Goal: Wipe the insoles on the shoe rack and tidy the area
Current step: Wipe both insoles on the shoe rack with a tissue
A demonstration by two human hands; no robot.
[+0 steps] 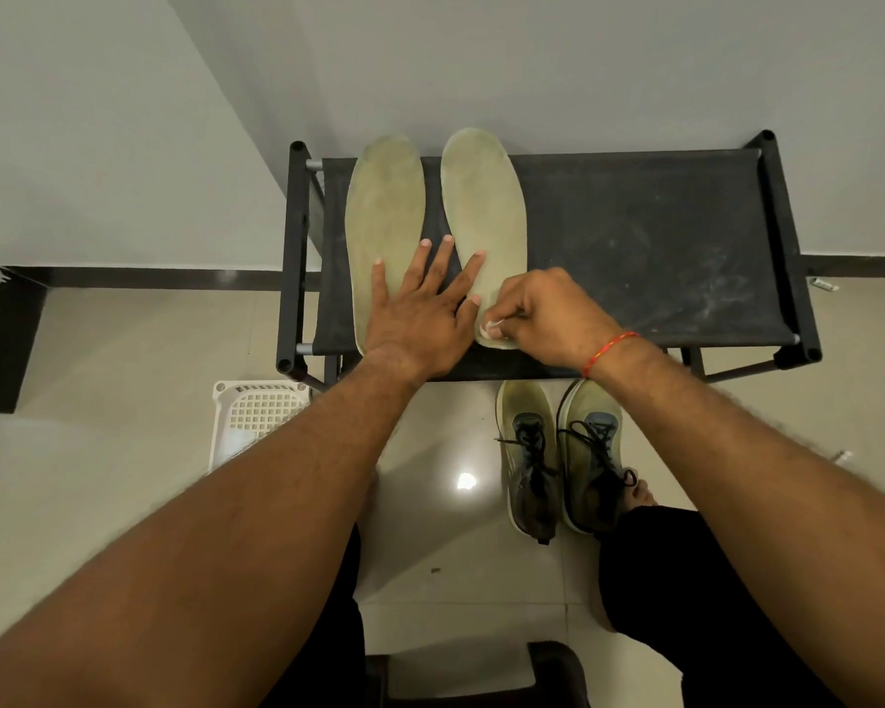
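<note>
Two pale green insoles lie side by side on the black shoe rack (650, 237), toes toward the wall: the left insole (384, 206) and the right insole (486, 196). My left hand (420, 309) rests flat with fingers spread, across the heel halves of both insoles. My right hand (542, 314) is shut on a small white wipe (492, 328), pressed on the heel end of the right insole. A red thread sits on that wrist.
A pair of green-grey laced shoes (563, 452) stands on the tiled floor in front of the rack. A white perforated plastic basket (256, 416) sits on the floor at the rack's left front. Walls close in behind and at the left.
</note>
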